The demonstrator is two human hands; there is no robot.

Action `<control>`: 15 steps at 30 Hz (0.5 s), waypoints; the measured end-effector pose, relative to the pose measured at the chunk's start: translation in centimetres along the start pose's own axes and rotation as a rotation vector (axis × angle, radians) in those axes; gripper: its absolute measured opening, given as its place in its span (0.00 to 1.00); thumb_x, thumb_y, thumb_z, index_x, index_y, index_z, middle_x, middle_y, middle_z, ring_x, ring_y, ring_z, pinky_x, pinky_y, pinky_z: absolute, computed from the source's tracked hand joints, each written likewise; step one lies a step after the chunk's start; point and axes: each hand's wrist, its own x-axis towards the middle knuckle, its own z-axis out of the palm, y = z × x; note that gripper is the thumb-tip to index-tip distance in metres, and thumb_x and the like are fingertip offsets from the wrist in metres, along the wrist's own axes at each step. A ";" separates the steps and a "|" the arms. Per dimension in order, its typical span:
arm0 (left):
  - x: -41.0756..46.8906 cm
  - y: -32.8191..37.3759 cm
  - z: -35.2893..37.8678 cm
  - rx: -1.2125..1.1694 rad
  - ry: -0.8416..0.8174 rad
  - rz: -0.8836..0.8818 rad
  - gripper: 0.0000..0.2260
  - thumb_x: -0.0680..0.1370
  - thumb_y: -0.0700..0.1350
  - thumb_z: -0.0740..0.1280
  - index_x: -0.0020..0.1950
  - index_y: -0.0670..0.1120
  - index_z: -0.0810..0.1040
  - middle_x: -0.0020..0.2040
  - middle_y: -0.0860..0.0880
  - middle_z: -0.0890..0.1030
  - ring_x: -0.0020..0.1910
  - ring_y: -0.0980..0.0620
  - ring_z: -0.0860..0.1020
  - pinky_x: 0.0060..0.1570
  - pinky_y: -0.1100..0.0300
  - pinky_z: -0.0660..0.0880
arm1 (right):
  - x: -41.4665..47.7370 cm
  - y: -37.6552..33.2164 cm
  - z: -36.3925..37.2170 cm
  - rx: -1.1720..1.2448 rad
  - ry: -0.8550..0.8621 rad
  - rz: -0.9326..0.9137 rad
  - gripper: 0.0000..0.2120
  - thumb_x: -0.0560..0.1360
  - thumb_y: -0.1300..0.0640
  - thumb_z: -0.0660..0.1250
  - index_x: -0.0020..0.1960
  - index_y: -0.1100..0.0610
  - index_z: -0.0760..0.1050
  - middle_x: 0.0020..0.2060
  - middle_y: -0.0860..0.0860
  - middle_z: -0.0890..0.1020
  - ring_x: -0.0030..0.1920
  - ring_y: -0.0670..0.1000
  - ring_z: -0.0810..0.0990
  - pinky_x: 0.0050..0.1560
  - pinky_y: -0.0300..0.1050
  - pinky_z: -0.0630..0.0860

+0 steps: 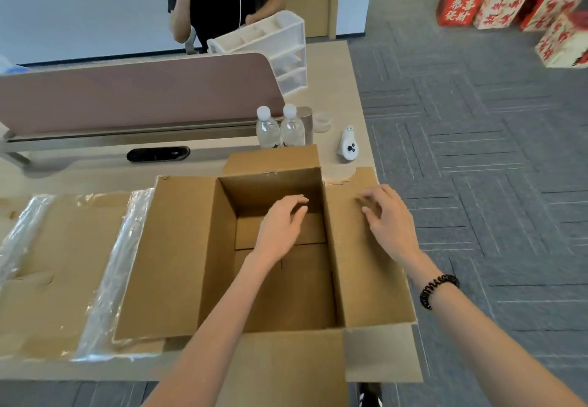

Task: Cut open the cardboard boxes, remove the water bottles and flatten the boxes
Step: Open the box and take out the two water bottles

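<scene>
Head view: the open cardboard box (178, 247) sits at the table's (337, 66) right edge, with one flap sticking out past it. The left hand (281, 225) hangs over the inside of the box. The right hand (386, 216) hangs over the right flap. Both are loose and hold nothing. Two water bottles (268, 130) stand just behind. Red boxes (458, 2) on the carpet show Chinese writing.

The open box (178, 257) is matt brown cardboard, and the flattened box (60, 266) beside it carries strips of glossy clear tape. The two water bottles (280, 130) are clear plastic with white caps, standing on a smooth pale wood-look desk (331, 66).
</scene>
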 end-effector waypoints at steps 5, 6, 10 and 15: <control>-2.6 4.4 3.8 -0.362 -0.276 -0.400 0.41 0.71 0.71 0.64 0.77 0.48 0.62 0.72 0.48 0.71 0.68 0.49 0.72 0.69 0.49 0.69 | -2.9 3.2 -1.8 0.008 -0.071 0.034 0.08 0.76 0.58 0.69 0.54 0.51 0.76 0.54 0.43 0.77 0.48 0.44 0.74 0.47 0.45 0.75; -2.8 5.1 4.5 -0.390 -0.312 -0.429 0.41 0.73 0.67 0.67 0.77 0.47 0.59 0.72 0.48 0.71 0.68 0.49 0.72 0.68 0.51 0.69 | -3.3 3.8 -1.9 0.024 -0.099 0.036 0.08 0.76 0.58 0.70 0.53 0.51 0.77 0.54 0.42 0.77 0.45 0.43 0.74 0.46 0.45 0.75; -3.3 6.2 6.3 -0.357 -0.294 -0.442 0.36 0.76 0.53 0.71 0.78 0.46 0.56 0.71 0.47 0.72 0.67 0.47 0.73 0.63 0.53 0.70 | -4.9 6.0 -1.6 0.083 -0.234 -0.006 0.08 0.75 0.59 0.70 0.53 0.50 0.79 0.53 0.41 0.78 0.49 0.43 0.77 0.48 0.47 0.78; -3.7 5.7 6.0 -0.293 -0.325 -0.339 0.29 0.81 0.48 0.66 0.77 0.48 0.57 0.71 0.48 0.72 0.68 0.47 0.72 0.66 0.51 0.70 | -6.6 7.5 0.5 0.065 -0.359 0.054 0.10 0.77 0.62 0.67 0.55 0.51 0.78 0.54 0.43 0.79 0.55 0.47 0.78 0.52 0.53 0.77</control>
